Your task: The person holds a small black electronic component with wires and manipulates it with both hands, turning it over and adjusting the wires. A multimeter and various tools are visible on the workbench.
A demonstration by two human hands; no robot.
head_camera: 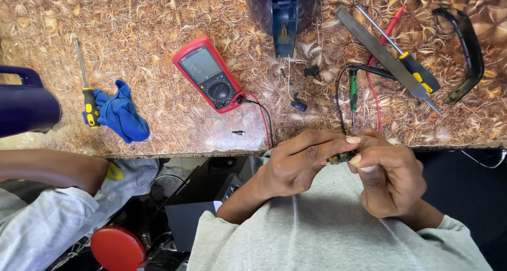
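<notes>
A small dark part (342,156) sits pinched between both hands, held over the person's lap just off the near edge of the table (158,17). The left hand (296,163) curls around it from one side, fingers closed on it; the right hand (388,178) grips it from the other, thumb and forefinger tight. The part looks mid-handling, not yet set down or joined to anything. On the table the red meter (211,73) lies untouched, its leads (264,118) trailing, and the green screwdriver (353,89), file (380,52) and blue cloth (121,112) lie idle.
</notes>
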